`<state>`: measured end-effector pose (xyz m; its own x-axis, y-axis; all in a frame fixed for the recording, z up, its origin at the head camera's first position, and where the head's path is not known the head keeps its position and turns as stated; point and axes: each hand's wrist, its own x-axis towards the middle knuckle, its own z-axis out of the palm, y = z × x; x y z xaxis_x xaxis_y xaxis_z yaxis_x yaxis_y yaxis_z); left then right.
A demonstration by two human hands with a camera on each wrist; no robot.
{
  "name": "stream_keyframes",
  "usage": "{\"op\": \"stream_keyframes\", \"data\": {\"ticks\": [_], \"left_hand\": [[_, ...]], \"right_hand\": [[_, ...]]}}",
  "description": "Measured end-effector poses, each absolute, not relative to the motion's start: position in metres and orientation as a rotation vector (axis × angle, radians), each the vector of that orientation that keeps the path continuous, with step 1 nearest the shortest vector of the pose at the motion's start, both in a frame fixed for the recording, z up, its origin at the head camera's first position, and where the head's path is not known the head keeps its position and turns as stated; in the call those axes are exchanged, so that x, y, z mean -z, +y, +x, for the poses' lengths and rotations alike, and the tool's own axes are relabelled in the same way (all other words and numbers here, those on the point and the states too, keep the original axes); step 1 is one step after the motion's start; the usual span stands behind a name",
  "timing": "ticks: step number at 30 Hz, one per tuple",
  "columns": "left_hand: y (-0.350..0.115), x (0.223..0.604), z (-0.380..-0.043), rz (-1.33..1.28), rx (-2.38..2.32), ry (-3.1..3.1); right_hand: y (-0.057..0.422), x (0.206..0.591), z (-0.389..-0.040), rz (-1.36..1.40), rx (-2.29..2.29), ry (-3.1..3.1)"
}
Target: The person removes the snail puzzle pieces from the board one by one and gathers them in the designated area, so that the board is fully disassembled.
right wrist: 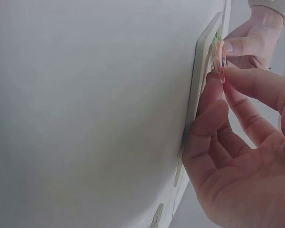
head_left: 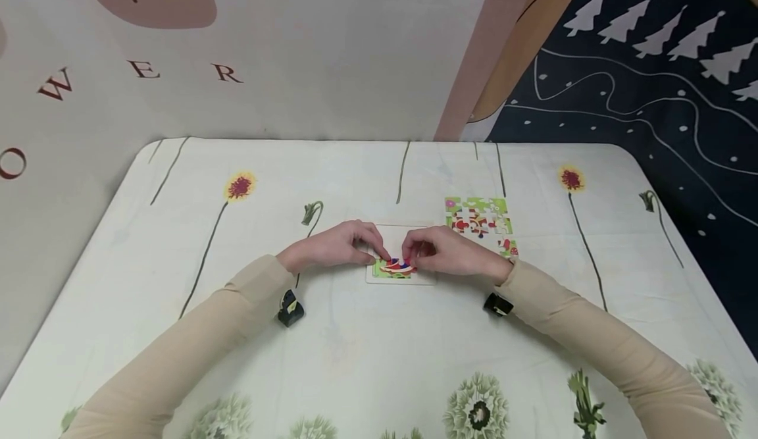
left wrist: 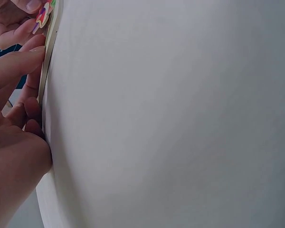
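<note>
A shallow wooden puzzle tray [head_left: 422, 280] lies on the table between both hands. Several joined jigsaw pieces [head_left: 385, 272], green with a red shoe picture, fill its lower left part. My right hand [head_left: 453, 251] pinches a jigsaw piece [right wrist: 222, 61] between thumb and index finger, tilted over the tray; its colourful edge also shows in the left wrist view. On the left side, my left hand [head_left: 337, 245] rests at the tray, its extended thumb and index finger touching the pieces near the shoe picture. Its other fingers lie along the tray's edge in the left wrist view.
Behind the right hand, more jigsaw pieces [head_left: 478, 215] lie grouped on the table, green, red and white. A flower-print cloth [head_left: 355, 360] covers the table. A pale wall [head_left: 326, 51] stands at the back and a dark tree-print hanging [head_left: 639, 83] at the right.
</note>
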<state>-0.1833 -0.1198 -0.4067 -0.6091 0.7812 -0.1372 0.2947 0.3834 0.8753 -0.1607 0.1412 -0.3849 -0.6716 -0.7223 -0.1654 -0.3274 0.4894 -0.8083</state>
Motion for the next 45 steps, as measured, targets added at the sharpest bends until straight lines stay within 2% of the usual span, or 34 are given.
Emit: {"op": "stream_keyframes", "data": {"ticks": [17,35,45], "left_hand": [[-0.12,0.404,-0.182,0.934,-1.156,2.113],[-0.119,0.402,-0.181,0.927,-1.154,2.104],[-0.12,0.404,-0.182,0.943,-1.17,2.097]], "right_hand": [[0.148,0.381,-0.159,-0.731,1.154,2.249],[0.189,0.378,-0.16,-0.646,1.175,2.293],[0.211,0.364,-0.16,-0.61,1.191,2.344]]}}
